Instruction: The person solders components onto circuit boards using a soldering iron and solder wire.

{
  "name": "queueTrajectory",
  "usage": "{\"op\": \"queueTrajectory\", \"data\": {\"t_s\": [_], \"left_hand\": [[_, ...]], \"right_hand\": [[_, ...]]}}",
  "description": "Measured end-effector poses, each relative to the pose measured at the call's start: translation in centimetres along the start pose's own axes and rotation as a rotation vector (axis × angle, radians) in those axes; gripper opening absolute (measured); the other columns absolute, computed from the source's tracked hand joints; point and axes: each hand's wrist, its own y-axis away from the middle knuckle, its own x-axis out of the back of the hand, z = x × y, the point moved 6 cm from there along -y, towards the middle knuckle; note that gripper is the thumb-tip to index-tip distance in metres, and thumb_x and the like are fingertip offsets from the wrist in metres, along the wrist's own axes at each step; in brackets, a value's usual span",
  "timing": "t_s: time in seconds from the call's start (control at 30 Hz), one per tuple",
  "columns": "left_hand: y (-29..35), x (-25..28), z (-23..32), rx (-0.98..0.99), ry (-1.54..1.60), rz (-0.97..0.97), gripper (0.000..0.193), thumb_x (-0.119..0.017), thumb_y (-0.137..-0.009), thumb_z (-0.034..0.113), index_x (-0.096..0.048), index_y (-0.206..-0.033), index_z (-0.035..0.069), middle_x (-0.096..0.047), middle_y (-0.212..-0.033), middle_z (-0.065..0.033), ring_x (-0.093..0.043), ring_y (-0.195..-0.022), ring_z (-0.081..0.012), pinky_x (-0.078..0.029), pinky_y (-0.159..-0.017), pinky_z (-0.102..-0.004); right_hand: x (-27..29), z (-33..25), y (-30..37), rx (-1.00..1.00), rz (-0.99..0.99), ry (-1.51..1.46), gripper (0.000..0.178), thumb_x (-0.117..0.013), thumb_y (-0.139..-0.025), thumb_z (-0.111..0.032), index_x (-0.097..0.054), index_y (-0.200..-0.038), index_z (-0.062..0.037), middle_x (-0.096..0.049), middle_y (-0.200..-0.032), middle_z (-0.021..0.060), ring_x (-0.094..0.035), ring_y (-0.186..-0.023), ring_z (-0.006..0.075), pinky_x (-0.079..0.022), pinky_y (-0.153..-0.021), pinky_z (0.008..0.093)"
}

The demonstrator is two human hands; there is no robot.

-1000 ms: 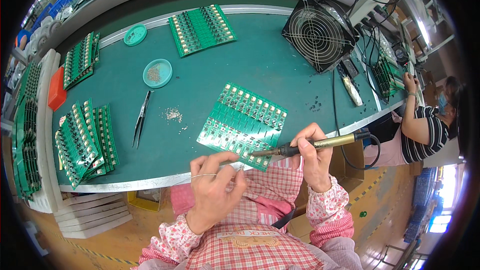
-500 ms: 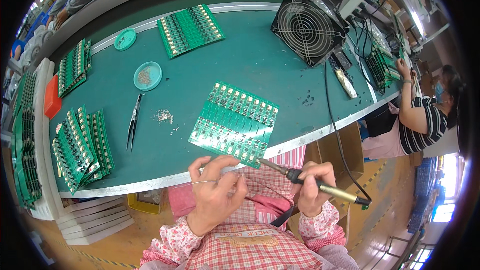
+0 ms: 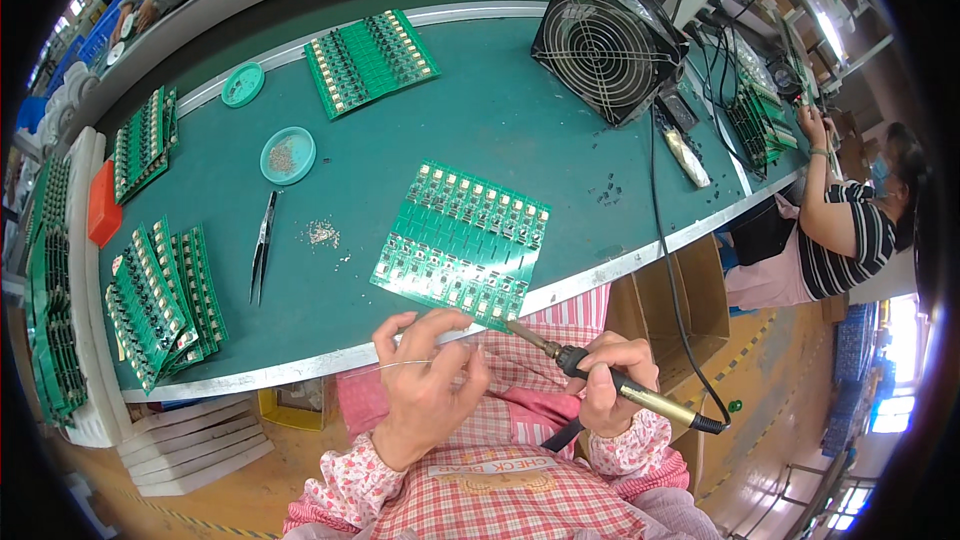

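Observation:
A green circuit board [image 3: 462, 248] with rows of small white and black parts lies at the near table edge. My right hand [image 3: 618, 380] grips a soldering iron [image 3: 645, 398], its metal tip at the board's near right corner. Between the fingers of my left hand [image 3: 430, 375] is a thin solder wire [image 3: 405, 364], whose loose end sticks out to the left. The left fingertips are by the board's near edge; whether they touch it I cannot tell.
Tweezers [image 3: 262, 250], a pile of tiny parts [image 3: 322, 232] and two turquoise dishes [image 3: 289, 154] lie left of the board. Stacked boards [image 3: 165, 305] stand far left, another batch [image 3: 370, 62] behind. A black fan [image 3: 606, 52] is back right; the iron's cord [image 3: 655, 210] crosses the table edge. A co-worker [image 3: 830, 230] sits right.
The soldering iron and my right hand have shifted slightly left, with the tip still at the board's near right corner. The left hand keeps nearly the same pose. The whole view has shifted slightly.

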Motion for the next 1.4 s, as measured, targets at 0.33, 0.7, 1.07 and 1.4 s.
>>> {"op": "queueTrajectory", "data": {"t_s": [0.33,0.7,1.07,1.4], "left_hand": [[0.0,0.0,-0.1,-0.006,0.001,0.000,0.012,-0.069,-0.073,0.003,-0.058,-0.073,0.007,-0.065,-0.108,-0.0077,-0.062,-0.102,-0.0212,-0.036,-0.096,-0.0442],[0.1,0.0,-0.2,-0.004,-0.002,0.017,0.012,-0.069,-0.074,0.003,-0.058,-0.074,0.006,-0.065,-0.108,-0.0081,-0.061,-0.099,-0.0209,-0.036,-0.097,-0.0443],[-0.1,-0.2,-0.3,0.003,-0.033,0.026,0.011,-0.071,-0.073,0.003,-0.061,-0.075,0.007,-0.066,-0.105,-0.0056,-0.060,-0.094,-0.0208,-0.037,-0.094,-0.0425],[-0.2,0.2,-0.1,-0.006,-0.019,0.031,0.012,-0.071,-0.072,0.003,-0.060,-0.074,0.007,-0.066,-0.105,-0.0051,-0.058,-0.093,-0.0217,-0.037,-0.089,-0.0410]], "right_hand": [[-0.5,-0.2,0.3,0.230,-0.061,0.045,0.010,-0.066,-0.084,-0.005,-0.059,-0.088,0.0003,-0.064,-0.064,0.0073,-0.058,-0.047,0.0173,-0.047,-0.044,0.0288],[-1.5,-0.3,-0.4,0.286,-0.129,0.070,0.008,-0.066,-0.084,-0.003,-0.060,-0.089,0.0008,-0.063,-0.063,0.0076,-0.058,-0.047,0.0174,-0.046,-0.043,0.0282],[-2.9,-2.4,-0.9,0.513,-0.429,0.344,0.021,-0.075,-0.070,-0.007,-0.065,-0.088,-0.0064,-0.052,-0.061,0.0000,-0.056,-0.052,0.0152,-0.045,-0.047,0.0268],[-2.1,-2.7,-1.2,0.478,-0.425,0.314,0.017,-0.072,-0.072,-0.006,-0.064,-0.087,-0.0057,-0.054,-0.059,0.0008,-0.056,-0.050,0.0153,-0.044,-0.046,0.0269]]}}
